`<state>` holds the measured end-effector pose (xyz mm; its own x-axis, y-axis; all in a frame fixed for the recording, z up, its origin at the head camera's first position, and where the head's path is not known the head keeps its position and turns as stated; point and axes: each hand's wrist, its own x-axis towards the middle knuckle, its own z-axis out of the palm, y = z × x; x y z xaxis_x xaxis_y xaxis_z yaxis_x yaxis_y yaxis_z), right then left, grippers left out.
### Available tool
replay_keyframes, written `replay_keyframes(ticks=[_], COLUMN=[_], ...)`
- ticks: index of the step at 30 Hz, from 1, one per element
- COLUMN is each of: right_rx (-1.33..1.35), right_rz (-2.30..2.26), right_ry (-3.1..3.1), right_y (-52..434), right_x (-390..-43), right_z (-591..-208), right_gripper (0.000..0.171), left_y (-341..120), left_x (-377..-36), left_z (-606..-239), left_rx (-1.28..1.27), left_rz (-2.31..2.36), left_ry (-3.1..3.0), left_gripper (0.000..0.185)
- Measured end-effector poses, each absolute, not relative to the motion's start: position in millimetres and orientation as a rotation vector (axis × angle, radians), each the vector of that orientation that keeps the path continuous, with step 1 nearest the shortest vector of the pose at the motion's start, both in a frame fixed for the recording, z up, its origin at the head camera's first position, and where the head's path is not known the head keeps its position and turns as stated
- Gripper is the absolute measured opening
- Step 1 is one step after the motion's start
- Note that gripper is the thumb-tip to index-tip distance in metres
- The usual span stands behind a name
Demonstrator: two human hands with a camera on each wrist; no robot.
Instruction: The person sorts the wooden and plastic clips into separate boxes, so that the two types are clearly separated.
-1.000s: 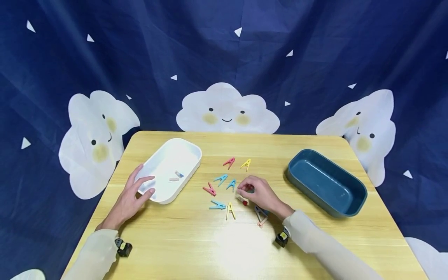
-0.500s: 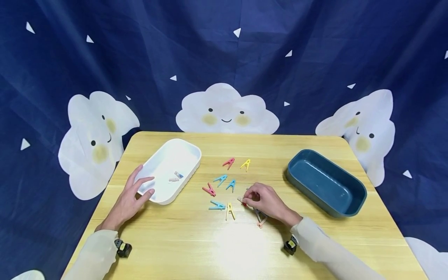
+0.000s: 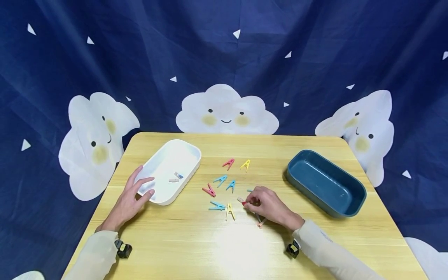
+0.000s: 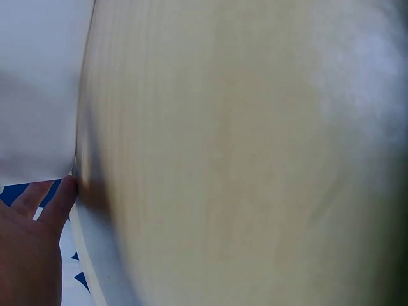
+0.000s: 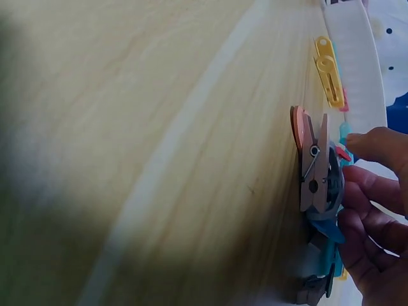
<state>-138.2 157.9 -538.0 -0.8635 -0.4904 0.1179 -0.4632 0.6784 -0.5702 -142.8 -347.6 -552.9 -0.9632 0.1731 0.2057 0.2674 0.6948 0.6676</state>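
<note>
My left hand (image 3: 127, 204) rests at the near left rim of the white basin (image 3: 190, 171), fingers spread over the edge; in the left wrist view its fingertips (image 4: 64, 191) touch the basin's wall. Two small wooden clothespins (image 3: 179, 175) lie inside. My right hand (image 3: 267, 204) pinches the red end of a wooden clothespin (image 3: 240, 200) low over the table; in the right wrist view the fingers partly hide it. Close by the hand are a wooden clothespin (image 5: 314, 166), a peach-tipped one (image 3: 261, 224) and a blue tip (image 3: 250, 190).
Several plastic clothespins lie mid-table: red (image 3: 209, 189), blue (image 3: 217, 205) and yellow (image 3: 230, 211), with another red one (image 3: 228, 163) and a yellow one (image 3: 245, 165) farther back. A dark blue basin (image 3: 297, 182) stands at the right. A navy curtain (image 3: 224, 46) hangs behind the table.
My right hand has shifted slightly right and toward me, and its fingertips have closed on the red end of the wooden clothespin. The left hand stays at the white basin.
</note>
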Motion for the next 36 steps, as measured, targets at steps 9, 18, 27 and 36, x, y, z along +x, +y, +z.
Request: replay_keyframes(ticks=[9, 18, 27, 36], right_rx=[-0.835, -0.862, -0.754, -0.731], right_rz=[-0.873, -0.891, -0.973, -1.098], right_ry=[2.877, 2.912, 2.881, 2.852], right_y=[155.2, 155.3, 155.3, 151.8], right_x=[-138.8, -137.9, -137.9, -150.0], right_z=[-539.6, -541.6, -539.7, -533.5], right_gripper=[0.006, 0.006, 0.009, 0.005], left_y=[-347.5, -347.1, -347.9, -347.7], left_x=[-142.7, -142.8, -142.4, -142.4], left_z=[-552.4, -551.8, -554.2, -553.5], left_rx=[-0.359, -0.352, -0.353, -0.345], left_rz=[-1.121, -1.122, -1.126, -1.132], left_ry=[-2.776, -2.782, -2.777, -2.782], left_gripper=[0.041, 0.041, 0.041, 0.041])
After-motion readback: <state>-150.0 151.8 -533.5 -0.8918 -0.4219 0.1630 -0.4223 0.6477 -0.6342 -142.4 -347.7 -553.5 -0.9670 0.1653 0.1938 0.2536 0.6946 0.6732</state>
